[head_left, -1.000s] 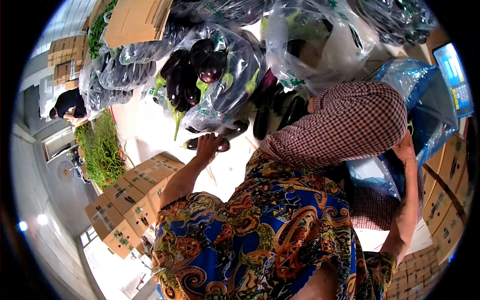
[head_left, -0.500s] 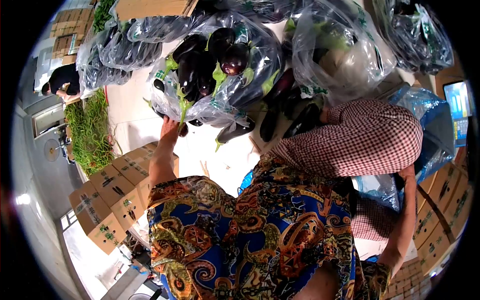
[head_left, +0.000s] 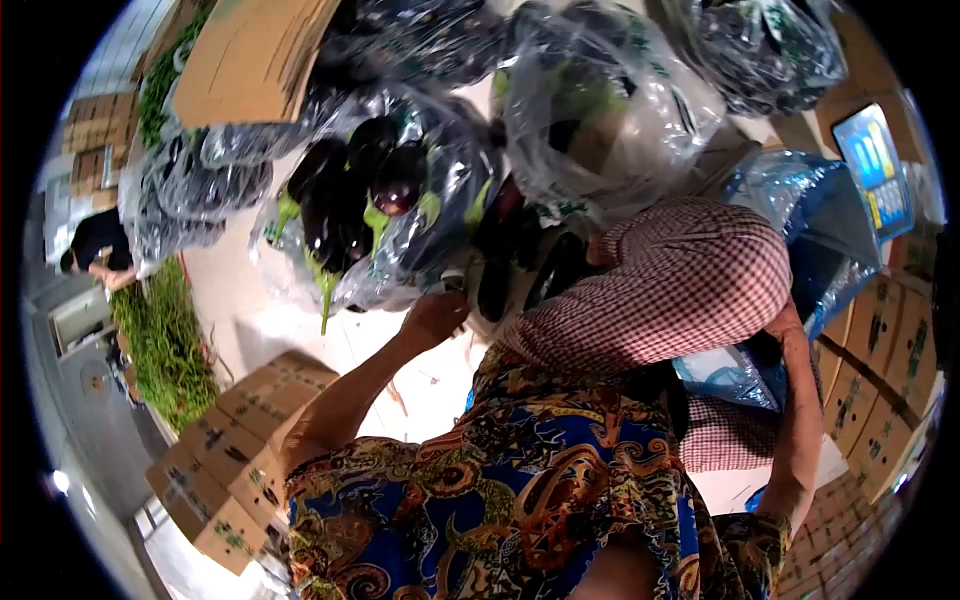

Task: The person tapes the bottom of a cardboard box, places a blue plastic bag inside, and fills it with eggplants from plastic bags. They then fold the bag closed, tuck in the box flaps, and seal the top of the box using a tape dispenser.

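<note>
My left hand (head_left: pixel 436 318) is closed in front of the clear bag of eggplants (head_left: pixel 335 205), its fingers curled on a dark piece that looks like an eggplant and is mostly hidden. Several loose eggplants (head_left: pixel 492 285) lie right of it, before my checked trouser leg (head_left: pixel 670 270). Glossy dark eggplants with green caps fill the bag's open mouth. My right hand (head_left: pixel 785 322) reaches down beside my knee, at the blue plastic lining (head_left: pixel 755 375) of a container. Its fingers are hidden.
Another clear bag (head_left: pixel 610 110) stands behind the loose eggplants. At right are a blue-lined box (head_left: pixel 840 235), a lit scale display (head_left: pixel 875 170) and stacked cartons (head_left: pixel 870 360). Left are cartons (head_left: pixel 235 455), green peppers (head_left: pixel 165 340) and a person in black (head_left: pixel 100 245). Cardboard (head_left: pixel 255 60) lies at top.
My left hand has moved right along the bag's front. The eggplant that lay on the floor there no longer shows. The view has shifted; my right hand stays by the blue plastic.
</note>
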The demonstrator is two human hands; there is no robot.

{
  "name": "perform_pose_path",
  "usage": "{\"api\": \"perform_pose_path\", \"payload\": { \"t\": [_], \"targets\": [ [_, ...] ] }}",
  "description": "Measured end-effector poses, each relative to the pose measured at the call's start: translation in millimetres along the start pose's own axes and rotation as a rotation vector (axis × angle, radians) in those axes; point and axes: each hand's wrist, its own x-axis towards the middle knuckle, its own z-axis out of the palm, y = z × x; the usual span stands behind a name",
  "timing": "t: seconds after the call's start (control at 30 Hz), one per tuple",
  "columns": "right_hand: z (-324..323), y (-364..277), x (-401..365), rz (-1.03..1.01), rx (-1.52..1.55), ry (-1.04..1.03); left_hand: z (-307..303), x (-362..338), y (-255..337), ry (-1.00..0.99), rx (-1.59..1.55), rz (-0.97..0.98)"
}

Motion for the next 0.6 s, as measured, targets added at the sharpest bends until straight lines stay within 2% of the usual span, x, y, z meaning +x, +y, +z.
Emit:
{"api": "perform_pose_path", "payload": {
  "t": [0.07,0.1,0.13,0.17,0.2,0.27,0.3,0.37,0.43,0.47,0.5,0.53,0.6],
  "targets": [
    [-3,-4,1,-0.004,0.017,0.003,0,57,72,0.193,0.427,0.471],
    [-5,-9,0,0.009,0.032,0.004,0,77,121,0.225,0.085,0.307],
    [-7,-16,-2,0.022,0.042,-0.002,-6,102,151,0.178,0.067,0.161],
    [-15,-27,0,0.065,0.053,-0.008,-6,134,160,0.212,0.081,0.253],
    [-24,-38,1,0.107,0.063,-0.014,-2,175,149,0.251,0.164,0.42],
    [-39,-54,0,0.12,0.033,-0.038,7,252,134,0.027,0.198,0.304],
    [-54,-67,0,0.089,-0.008,-0.058,16,295,114,0.087,0.386,0.396],
    [-84,-93,0,0.092,0.175,-0.007,35,370,69,0.218,0.757,0.579],
    [-88,-96,-6,0.027,0.202,0.117,56,404,70,0.416,0.689,0.459],
    [-67,-80,-13,-0.011,0.254,0.108,62,422,71,0.565,0.883,0.511],
    [-127,-120,-1,0.16,0.269,-0.116,67,440,70,0.737,1.071,0.537],
    [-137,-123,2,0.179,0.275,-0.173,69,457,73,0.96,1.488,0.669],
    [-136,-124,2,0.192,0.266,-0.224,74,488,77,0.993,1.679,0.62]
  ]
}}
